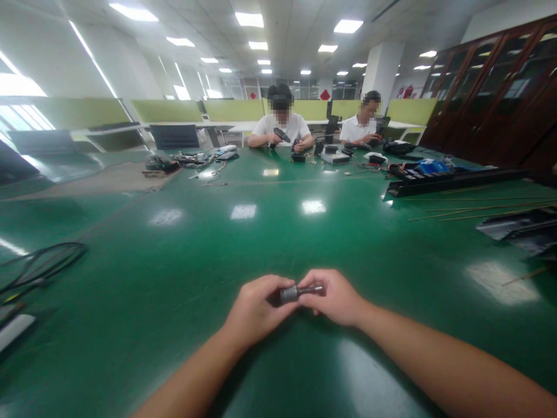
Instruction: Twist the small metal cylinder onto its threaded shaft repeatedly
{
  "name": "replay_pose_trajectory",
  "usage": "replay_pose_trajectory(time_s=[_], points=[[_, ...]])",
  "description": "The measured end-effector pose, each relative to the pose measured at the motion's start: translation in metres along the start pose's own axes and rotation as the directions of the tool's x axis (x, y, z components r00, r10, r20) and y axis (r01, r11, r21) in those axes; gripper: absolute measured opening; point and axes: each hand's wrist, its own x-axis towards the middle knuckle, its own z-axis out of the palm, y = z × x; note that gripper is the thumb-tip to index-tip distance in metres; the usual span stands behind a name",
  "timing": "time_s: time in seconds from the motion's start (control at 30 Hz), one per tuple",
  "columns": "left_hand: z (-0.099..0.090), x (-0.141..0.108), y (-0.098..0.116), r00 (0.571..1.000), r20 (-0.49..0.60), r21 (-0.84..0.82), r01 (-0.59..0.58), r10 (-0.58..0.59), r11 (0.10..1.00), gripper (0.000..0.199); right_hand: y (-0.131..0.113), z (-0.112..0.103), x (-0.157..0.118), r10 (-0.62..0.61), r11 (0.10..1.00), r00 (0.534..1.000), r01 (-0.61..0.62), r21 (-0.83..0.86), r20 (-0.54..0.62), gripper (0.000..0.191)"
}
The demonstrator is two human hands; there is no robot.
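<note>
A small grey metal part (289, 294), a wide cylinder with a thinner stepped shaft, lies sideways between my hands, low over the table. My left hand (256, 307) has its thumb and fingers closed around the wide cylinder end. Around the thin shaft, the thumb and fingers of my right hand (333, 296) are pinched, with the shaft's bright tip showing past the thumb. The exact kind of part is too small to make out. Some fingers of both hands are hidden behind it.
Black cables (47, 261) lie on the green table (195, 244) at the left. Long black metal channels (452, 181), thin rods (478, 208) and blue items (433, 167) are at the right. Across the table, two people sit among tools and parts; one holds a power drill (282, 135).
</note>
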Motion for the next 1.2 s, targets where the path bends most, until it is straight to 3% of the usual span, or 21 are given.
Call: replay_pose_trajectory(time_s=[1.2], points=[[-0.0012, -0.0021, -0.0032, 1.000, 0.014, 0.009, 0.023, -0.023, 1.000, 0.024, 0.0043, -0.0029, -0.0003, 0.009, 0.997, 1.000, -0.010, 0.075, 0.014, 0.014]])
